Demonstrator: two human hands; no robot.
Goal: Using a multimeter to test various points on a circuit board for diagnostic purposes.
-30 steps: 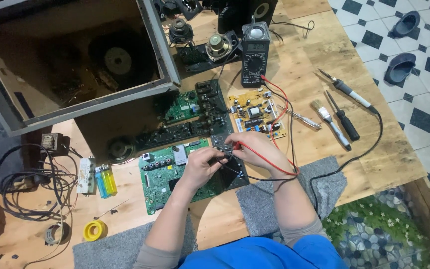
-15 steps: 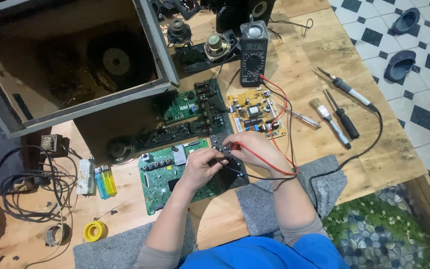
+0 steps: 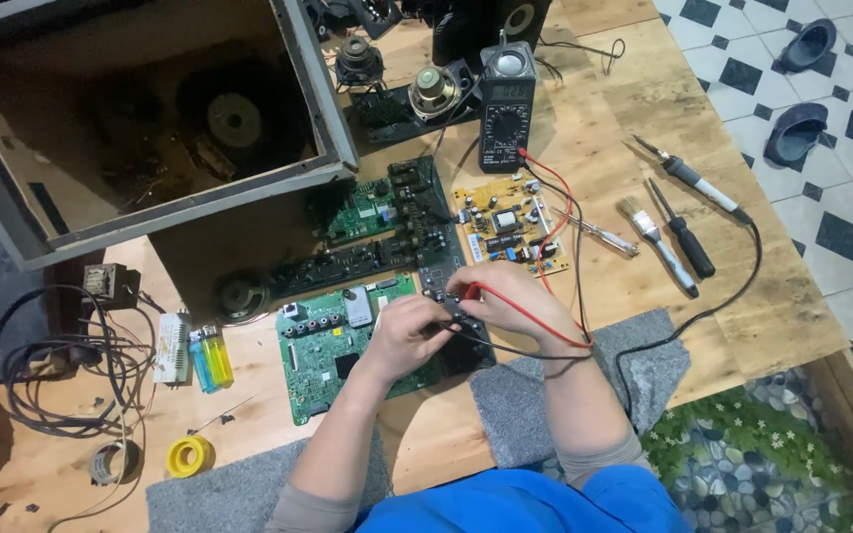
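Worktop: pale wooden boards (image 3: 644, 109), filling the centre.
Floor: black-and-white diamond tiles (image 3: 841, 212) at 2 o'clock.
Mat: pebble-and-flower pattern (image 3: 742, 464) at 5 o'clock.
Padding: grey felt sheet (image 3: 644, 370) near 5 o'clock.
Light: even, soft.

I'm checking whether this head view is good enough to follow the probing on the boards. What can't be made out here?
- Probe tips: hidden under the left hand and right hand, head view.
- Exact spot touched on the dark board: covered by the fingers.
- Multimeter reading: too small.
- Open cabinet: cut off by the top and left edges; its inside is dark.
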